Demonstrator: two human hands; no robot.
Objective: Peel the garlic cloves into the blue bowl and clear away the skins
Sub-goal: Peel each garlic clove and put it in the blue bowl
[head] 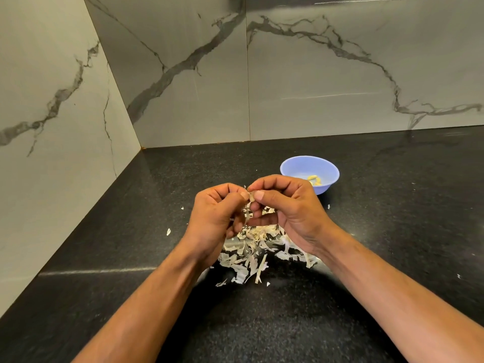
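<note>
Between curled fingers (259,195), papery garlic skin (251,199)

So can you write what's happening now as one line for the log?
step: peeling | left hand and right hand: pinch garlic clove | blue bowl: holds peeled cloves | skins: piled on counter

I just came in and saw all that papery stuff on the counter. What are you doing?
A person is peeling garlic. Both hands, the left hand and the right hand, pinch one garlic clove above the black counter, with a strip of skin hanging from it. A pile of skins lies on the counter under the hands. Behind them, the blue bowl already holds a few peeled cloves.
</note>
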